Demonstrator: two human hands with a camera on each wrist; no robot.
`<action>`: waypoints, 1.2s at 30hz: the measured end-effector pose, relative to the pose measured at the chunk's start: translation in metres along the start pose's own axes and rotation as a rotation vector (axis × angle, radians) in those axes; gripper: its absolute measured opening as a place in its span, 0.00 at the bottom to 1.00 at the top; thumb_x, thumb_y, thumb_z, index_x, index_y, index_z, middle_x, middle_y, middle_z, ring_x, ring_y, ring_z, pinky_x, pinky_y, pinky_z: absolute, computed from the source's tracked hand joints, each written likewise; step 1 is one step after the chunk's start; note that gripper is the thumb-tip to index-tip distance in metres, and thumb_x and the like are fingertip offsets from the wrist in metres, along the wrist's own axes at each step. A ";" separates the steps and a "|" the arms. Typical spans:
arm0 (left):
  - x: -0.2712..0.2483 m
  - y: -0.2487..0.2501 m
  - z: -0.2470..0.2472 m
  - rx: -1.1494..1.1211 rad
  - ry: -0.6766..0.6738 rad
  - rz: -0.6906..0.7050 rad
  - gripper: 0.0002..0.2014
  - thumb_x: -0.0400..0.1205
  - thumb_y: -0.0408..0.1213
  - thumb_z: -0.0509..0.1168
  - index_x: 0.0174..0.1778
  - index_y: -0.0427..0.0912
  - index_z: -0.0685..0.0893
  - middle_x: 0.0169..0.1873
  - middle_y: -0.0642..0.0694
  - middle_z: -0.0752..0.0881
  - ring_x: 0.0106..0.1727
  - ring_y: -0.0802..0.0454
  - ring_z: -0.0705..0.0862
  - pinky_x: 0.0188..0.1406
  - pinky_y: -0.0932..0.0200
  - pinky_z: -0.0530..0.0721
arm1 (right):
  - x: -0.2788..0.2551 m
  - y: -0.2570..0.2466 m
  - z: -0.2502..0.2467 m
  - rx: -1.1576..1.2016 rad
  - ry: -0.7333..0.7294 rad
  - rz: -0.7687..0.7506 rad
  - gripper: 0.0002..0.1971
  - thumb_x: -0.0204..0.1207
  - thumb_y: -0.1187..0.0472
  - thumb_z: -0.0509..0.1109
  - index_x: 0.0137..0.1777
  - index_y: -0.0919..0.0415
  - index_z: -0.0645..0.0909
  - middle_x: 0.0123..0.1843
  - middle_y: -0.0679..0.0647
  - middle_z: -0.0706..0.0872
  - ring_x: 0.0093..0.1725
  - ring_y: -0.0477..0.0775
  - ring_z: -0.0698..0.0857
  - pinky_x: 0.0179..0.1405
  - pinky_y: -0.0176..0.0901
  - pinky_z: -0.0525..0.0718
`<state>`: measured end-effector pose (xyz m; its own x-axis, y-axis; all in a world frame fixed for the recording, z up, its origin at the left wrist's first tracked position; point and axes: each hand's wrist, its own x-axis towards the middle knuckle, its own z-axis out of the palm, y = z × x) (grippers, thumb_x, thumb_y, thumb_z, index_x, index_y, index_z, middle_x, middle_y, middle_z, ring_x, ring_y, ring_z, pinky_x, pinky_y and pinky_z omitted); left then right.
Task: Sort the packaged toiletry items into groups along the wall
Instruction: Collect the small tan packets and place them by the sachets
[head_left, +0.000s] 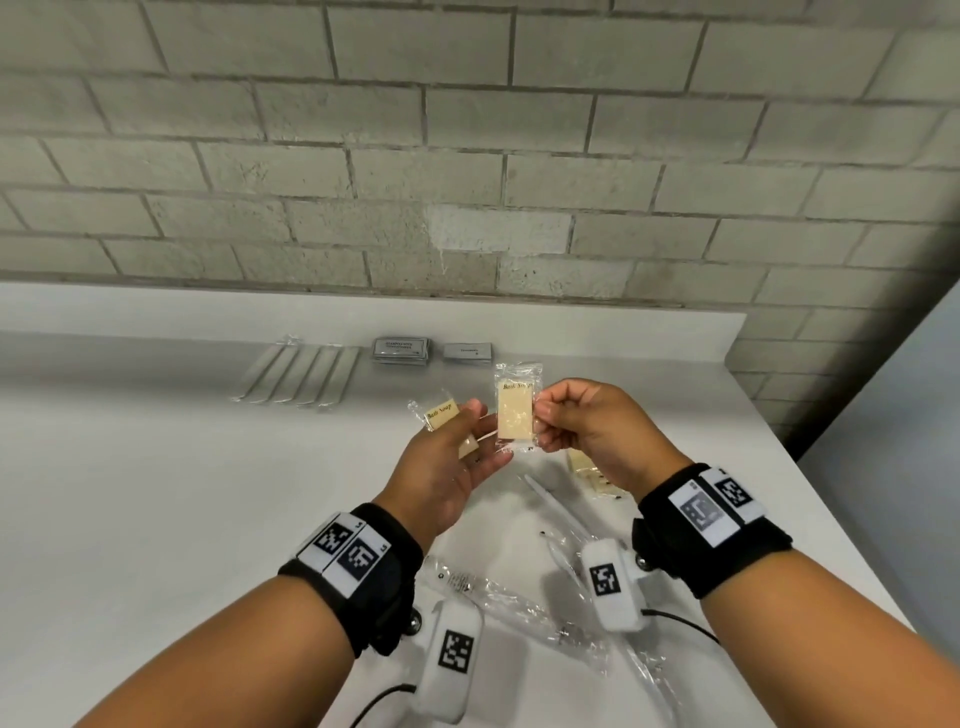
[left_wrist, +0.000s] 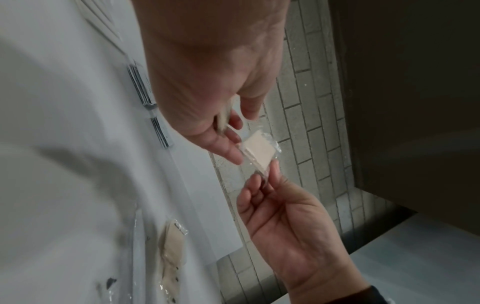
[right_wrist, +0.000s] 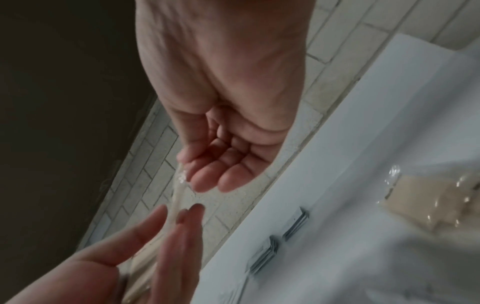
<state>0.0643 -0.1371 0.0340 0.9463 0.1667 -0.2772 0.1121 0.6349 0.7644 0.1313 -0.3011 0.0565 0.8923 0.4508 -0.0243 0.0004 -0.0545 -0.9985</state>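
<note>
A bare utility or washroom-like corner: painted brick wall (head_left: 467, 156) behind a plain white counter (head_left: 156, 493).

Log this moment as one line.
left hand: holds soap packet | right hand: pinches second soap | placed: none

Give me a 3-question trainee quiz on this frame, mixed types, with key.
1. True or false: the right hand pinches a wrapped bath soap bar by its edge.
2. Multiple choice: what does the left hand hold? A) a toothbrush B) a wrapped bath soap C) a grey sachet D) nothing
3. Fill in: the row of long white packets lies by the wall, on the ____ of the grey sachet stack in the head view.

Key: 1 true; 2 B; 3 left
</note>
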 end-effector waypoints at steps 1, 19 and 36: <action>0.000 0.001 0.000 0.026 -0.012 -0.005 0.07 0.82 0.35 0.65 0.53 0.38 0.83 0.38 0.44 0.89 0.35 0.49 0.88 0.40 0.56 0.90 | 0.001 -0.001 -0.002 -0.029 -0.003 0.001 0.06 0.77 0.72 0.69 0.40 0.63 0.83 0.28 0.53 0.86 0.27 0.49 0.84 0.33 0.41 0.83; 0.004 0.004 -0.008 -0.058 -0.279 -0.259 0.21 0.83 0.41 0.50 0.64 0.36 0.81 0.59 0.38 0.85 0.59 0.35 0.84 0.48 0.44 0.88 | 0.026 0.052 -0.074 -1.082 0.176 0.506 0.22 0.70 0.60 0.76 0.63 0.63 0.77 0.57 0.62 0.84 0.54 0.62 0.86 0.52 0.49 0.85; 0.000 -0.001 -0.009 0.056 -0.386 -0.170 0.21 0.77 0.29 0.66 0.68 0.44 0.79 0.57 0.39 0.86 0.63 0.39 0.83 0.59 0.37 0.82 | -0.002 -0.004 0.012 -0.164 0.021 -0.024 0.02 0.72 0.72 0.74 0.40 0.66 0.86 0.30 0.51 0.87 0.25 0.41 0.83 0.30 0.29 0.79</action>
<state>0.0612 -0.1316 0.0281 0.9558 -0.2386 -0.1720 0.2829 0.5850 0.7601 0.1238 -0.2912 0.0601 0.9003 0.4353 0.0026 0.0943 -0.1893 -0.9774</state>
